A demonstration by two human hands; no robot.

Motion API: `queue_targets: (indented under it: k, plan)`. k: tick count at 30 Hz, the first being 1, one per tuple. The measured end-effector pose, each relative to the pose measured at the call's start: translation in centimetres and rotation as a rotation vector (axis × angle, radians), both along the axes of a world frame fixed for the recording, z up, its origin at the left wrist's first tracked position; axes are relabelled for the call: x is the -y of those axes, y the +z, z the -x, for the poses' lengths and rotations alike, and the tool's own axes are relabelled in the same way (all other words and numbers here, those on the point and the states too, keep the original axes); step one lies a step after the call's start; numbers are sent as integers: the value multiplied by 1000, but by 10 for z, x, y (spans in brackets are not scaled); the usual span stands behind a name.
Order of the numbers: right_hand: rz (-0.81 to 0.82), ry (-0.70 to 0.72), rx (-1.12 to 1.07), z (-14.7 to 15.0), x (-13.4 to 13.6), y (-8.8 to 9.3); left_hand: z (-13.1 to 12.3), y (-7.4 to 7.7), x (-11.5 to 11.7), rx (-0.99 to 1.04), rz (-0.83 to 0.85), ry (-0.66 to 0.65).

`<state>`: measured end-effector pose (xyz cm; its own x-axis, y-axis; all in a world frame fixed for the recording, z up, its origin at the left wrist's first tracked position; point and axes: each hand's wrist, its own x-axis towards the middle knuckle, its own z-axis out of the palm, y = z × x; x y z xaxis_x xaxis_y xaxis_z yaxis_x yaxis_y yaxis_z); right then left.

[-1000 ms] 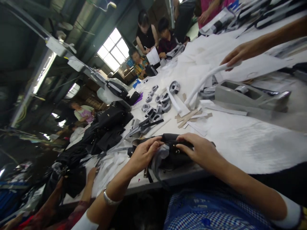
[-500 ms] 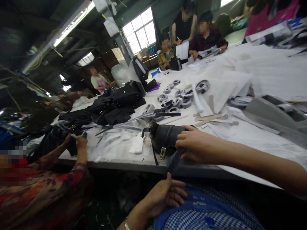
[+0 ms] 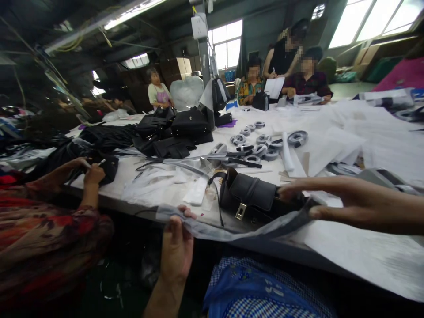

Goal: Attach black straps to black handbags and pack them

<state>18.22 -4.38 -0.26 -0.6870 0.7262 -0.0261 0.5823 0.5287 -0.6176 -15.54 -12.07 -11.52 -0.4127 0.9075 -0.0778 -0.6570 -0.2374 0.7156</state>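
Observation:
A translucent whitish wrapping strip (image 3: 225, 235) stretches along the table's front edge, sagging in the middle. My left hand (image 3: 179, 243) pinches it close to its left end, between thumb and fingers. At the strip's right end, which looks darker, my right hand (image 3: 338, 203) has its thumb against it, with the fingers reaching to the bag's right end. Between my hands, just behind the strip, a black handbag (image 3: 253, 192) lies on the table, its metal clasp (image 3: 241, 212) facing me. A thin strap with a buckle extends from its left side.
Left of me, a co-worker's hands (image 3: 92, 172) handle a black item. Several black bags (image 3: 190, 123) are piled behind a pole (image 3: 208, 66). Wrapped coiled straps (image 3: 261, 150) lie mid-table, with white sheets (image 3: 380, 128) at right. Other people sit or stand beyond.
My left hand has risen from below the table edge and moved left, closing on the strip, which is now drawn out long. My right hand has shifted right. The view has turned.

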Motion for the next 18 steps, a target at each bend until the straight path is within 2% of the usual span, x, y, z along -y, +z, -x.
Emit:
queue_targets:
  k: [2,5,8,10,11,13,15,18]
  plan:
    - [-73,10,-55,32,5,17,-2,37,-16,-191,-156,113]
    - [-134,79,-156,84,10,43,-19,97,-43,-413,-354,152]
    - [-82,140,-278,118,8,70,-39,152,-69,-596,-566,31]
    - [-22,133,-377,123,1,88,-47,174,-84,-587,-716,-91]
    - [-4,105,-439,120,-3,98,-49,177,-90,-555,-773,-146]
    - [-4,0,-582,106,-12,117,-50,167,-101,-560,-821,-244]
    - [-50,-117,-725,86,-20,136,-49,137,-109,-779,-798,-379]
    - [-238,-289,-838,54,-27,160,-49,78,-119,-1406,-743,-781]
